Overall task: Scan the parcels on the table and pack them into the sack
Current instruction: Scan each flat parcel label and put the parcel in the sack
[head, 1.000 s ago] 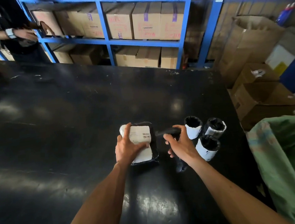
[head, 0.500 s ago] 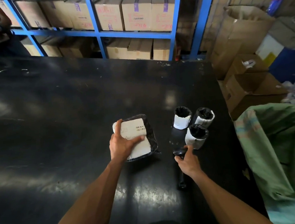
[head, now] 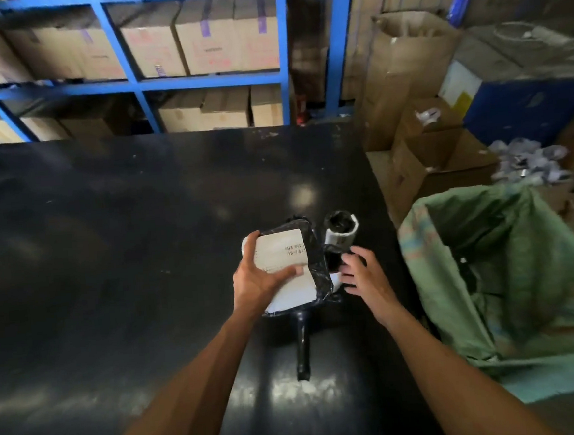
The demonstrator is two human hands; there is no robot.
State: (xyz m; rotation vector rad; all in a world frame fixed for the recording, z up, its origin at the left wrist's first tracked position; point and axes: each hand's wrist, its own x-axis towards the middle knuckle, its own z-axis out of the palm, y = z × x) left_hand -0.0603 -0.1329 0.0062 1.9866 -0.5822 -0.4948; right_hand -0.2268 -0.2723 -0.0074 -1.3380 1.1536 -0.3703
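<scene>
My left hand [head: 257,281] grips a flat black parcel with a white barcode label [head: 283,257], lifted above the black table [head: 109,252]. My right hand [head: 362,275] hovers just right of the parcel with fingers spread, holding nothing, close to small black rolled parcels wrapped in white labels [head: 339,228]; some of them are hidden behind the flat parcel and my hand. The black handheld scanner [head: 303,346] lies on the table below the parcel. The open green sack [head: 509,268] hangs at the table's right edge.
Blue shelving [head: 282,46] with cardboard boxes stands behind the table. Open cardboard boxes [head: 435,157] and a pile of grey wrapped packets [head: 528,164] sit on the floor to the right, beyond the sack.
My right hand set the scanner down on the table and let go of it, then moved up beside the parcel. My left hand raised the flat parcel off the table, toward the right.
</scene>
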